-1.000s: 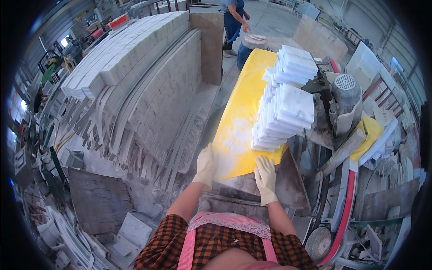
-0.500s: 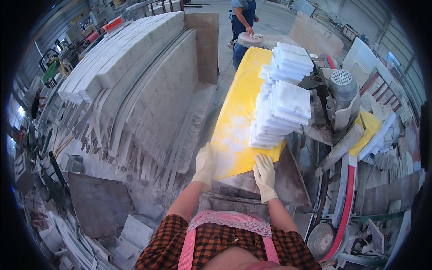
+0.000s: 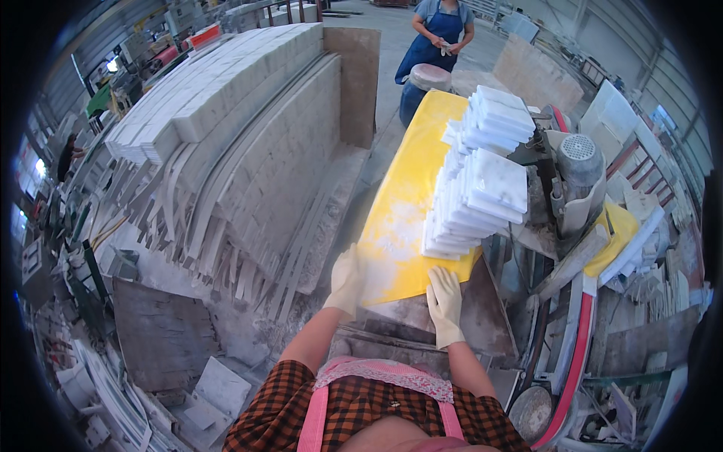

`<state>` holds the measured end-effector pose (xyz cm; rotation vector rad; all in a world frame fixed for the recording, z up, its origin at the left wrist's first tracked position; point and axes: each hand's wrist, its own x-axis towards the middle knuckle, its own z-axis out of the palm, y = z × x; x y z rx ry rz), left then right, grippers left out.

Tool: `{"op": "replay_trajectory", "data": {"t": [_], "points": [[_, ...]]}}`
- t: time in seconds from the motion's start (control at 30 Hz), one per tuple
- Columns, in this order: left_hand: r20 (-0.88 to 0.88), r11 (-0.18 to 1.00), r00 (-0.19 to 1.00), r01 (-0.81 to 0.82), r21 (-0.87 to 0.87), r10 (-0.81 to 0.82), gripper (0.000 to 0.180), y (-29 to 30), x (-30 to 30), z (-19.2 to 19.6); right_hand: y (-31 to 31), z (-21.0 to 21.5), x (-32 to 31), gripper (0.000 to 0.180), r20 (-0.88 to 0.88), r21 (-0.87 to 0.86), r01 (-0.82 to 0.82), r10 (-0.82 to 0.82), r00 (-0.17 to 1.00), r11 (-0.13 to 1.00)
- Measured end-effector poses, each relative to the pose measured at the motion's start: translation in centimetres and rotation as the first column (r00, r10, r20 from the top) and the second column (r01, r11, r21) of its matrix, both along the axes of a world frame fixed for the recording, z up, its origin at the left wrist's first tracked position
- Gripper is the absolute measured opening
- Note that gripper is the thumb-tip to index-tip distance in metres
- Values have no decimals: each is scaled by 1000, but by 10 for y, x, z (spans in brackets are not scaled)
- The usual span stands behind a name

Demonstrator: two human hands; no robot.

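Note:
A yellow cloth (image 3: pixel 407 177), dusted with white powder, covers a long narrow bench before me. My left hand (image 3: pixel 346 286), in a cream rubber glove, rests against the cloth's near left edge. Its fingers look stretched forward, though the tips are partly hidden. My right hand (image 3: pixel 444 301), gloved alike, lies with fingers extended on the near right edge of the cloth. Just beyond it, a leaning stack of white marble tiles (image 3: pixel 493 184) runs along the right side of the cloth. Farther back stands another stack of white tiles (image 3: pixel 501 113).
Long stone strips and slabs (image 3: pixel 279 143) are piled at the left. A motor-driven machine (image 3: pixel 580 162) stands right of the tiles, with a red belt (image 3: pixel 570 369) nearer me. Beyond the bench, a person in a blue apron (image 3: pixel 444 34) stands behind a blue drum (image 3: pixel 413 102).
The view has tilted slightly, so the bench sits lower. The person at the back has straightened from the drum, hands now together. My hands stay at the cloth's near edges.

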<state>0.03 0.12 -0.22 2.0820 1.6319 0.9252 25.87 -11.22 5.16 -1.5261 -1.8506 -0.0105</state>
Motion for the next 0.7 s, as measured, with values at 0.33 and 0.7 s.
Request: {"op": "replay_trajectory", "data": {"t": [0.33,0.7], "points": [[-57,997,996,-65,-46,62,46,-3,2,6,1,-6,1,38,16,-21,-10,10,1000,1000],[-26,999,998,-49,19,50,46,-5,2,9,1,-6,2,37,14,-46,-5,6,1000,999]]}}
